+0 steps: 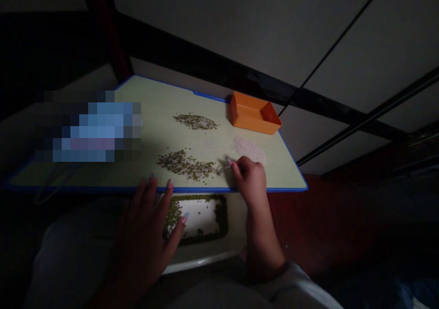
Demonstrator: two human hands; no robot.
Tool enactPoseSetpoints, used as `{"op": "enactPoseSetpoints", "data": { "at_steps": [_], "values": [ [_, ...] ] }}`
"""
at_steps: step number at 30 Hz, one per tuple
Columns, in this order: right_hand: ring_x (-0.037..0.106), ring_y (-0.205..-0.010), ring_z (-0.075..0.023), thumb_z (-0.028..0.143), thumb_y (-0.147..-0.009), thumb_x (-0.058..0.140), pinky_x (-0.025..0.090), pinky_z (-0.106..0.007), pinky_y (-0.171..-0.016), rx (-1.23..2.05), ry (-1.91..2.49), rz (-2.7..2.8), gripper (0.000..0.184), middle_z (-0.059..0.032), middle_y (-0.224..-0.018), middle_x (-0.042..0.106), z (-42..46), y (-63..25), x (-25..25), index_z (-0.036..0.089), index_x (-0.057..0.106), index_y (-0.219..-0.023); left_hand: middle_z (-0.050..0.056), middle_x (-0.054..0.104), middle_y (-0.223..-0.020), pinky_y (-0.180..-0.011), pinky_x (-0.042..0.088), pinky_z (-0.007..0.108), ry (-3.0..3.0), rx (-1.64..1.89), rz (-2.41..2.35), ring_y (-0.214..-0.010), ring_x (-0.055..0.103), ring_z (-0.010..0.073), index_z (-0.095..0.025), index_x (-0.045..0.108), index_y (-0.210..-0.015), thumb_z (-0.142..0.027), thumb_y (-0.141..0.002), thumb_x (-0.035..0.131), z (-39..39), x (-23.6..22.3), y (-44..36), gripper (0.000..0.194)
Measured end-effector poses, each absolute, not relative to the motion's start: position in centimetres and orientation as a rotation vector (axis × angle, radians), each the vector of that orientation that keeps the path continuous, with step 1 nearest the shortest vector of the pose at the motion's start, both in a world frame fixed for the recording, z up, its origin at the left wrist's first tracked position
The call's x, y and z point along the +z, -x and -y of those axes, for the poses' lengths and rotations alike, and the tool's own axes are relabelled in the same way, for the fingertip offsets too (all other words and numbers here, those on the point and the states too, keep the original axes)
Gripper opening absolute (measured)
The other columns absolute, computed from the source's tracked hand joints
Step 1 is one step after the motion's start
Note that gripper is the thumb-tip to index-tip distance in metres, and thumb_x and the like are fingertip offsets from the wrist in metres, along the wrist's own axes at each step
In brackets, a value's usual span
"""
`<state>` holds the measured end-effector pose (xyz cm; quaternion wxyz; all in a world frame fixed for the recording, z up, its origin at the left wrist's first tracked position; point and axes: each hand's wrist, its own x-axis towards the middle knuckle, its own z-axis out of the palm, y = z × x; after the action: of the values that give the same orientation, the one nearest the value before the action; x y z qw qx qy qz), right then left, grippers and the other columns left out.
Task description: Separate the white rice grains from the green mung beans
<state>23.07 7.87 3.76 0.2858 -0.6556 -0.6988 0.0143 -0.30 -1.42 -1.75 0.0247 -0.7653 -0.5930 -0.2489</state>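
My right hand (249, 178) is closed round a thin metal tool (224, 167), whose exact kind I cannot make out. Its tip lies at the right end of a mixed pile of green beans and pale grains (185, 165) on the small table (151, 98). Just beyond that hand is a heap of white grains that look like rice (248, 148). Fingers spread, my left hand (147, 226) is at the table's front edge, over the left side of a white tray (202, 210). Green beans lie along the tray's inner edges.
A second mixed pile (195, 121) lies farther back on the table. An orange box (255, 113) stands at the back right corner. On the left is a blurred-out blue object (99, 130) with a pale cable. Pale panels (240, 21) rise behind the table.
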Motion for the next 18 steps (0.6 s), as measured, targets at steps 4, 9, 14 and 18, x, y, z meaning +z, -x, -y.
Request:
{"op": "enactPoseSetpoints", "data": {
  "at_steps": [4, 9, 14, 18],
  "values": [
    [0.053, -0.055, -0.0144, 0.035, -0.094, 0.062, 0.03, -0.027, -0.063, 0.057, 1.736, 1.895, 0.028, -0.0006, -0.061, 0.066, -7.84, -22.67, 3.8, 0.021, 0.06, -0.069, 0.026, 0.031, -0.159, -0.11, 0.042, 0.067, 2.366, -0.76, 1.837, -0.151, 0.027, 0.0448, -0.024, 0.016, -0.155, -0.04, -0.091, 0.048, 1.5, -1.57, 0.27, 0.074],
    [0.053, -0.056, -0.0143, 0.036, -0.095, 0.062, 0.031, -0.027, -0.065, 0.057, 1.717, 1.91, 0.029, -0.0006, -0.061, 0.065, -7.73, -22.58, 3.88, 0.021, 0.061, -0.07, 0.026, 0.031, -0.159, -0.111, 0.041, 0.067, 2.358, -0.783, 1.829, -0.151, 0.028, 0.0443, -0.023, 0.017, -0.155, -0.04, -0.091, 0.048, 1.43, -1.59, 0.17, 0.073],
    [0.053, -0.056, -0.014, 0.036, -0.095, 0.062, 0.034, -0.028, -0.071, 0.053, 1.683, 1.943, 0.028, 0.0009, -0.061, 0.064, -7.39, -22.62, 3.95, 0.021, 0.061, -0.071, 0.026, 0.032, -0.158, -0.11, 0.042, 0.067, 2.36, -0.78, 1.804, -0.15, 0.029, 0.0446, -0.023, 0.016, -0.155, -0.039, -0.091, 0.048, 1.41, -1.66, 0.22, 0.074],
    [0.054, -0.057, -0.0144, 0.035, -0.096, 0.06, 0.035, -0.03, -0.075, 0.054, 1.66, 2.001, 0.027, 0.0012, -0.061, 0.064, -7.29, -22.02, 3.95, 0.021, 0.061, -0.073, 0.025, 0.032, -0.158, -0.11, 0.041, 0.067, 2.366, -0.767, 1.825, -0.151, 0.028, 0.0446, -0.024, 0.014, -0.156, -0.04, -0.091, 0.048, 1.35, -1.62, 0.22, 0.075]
  ]
}}
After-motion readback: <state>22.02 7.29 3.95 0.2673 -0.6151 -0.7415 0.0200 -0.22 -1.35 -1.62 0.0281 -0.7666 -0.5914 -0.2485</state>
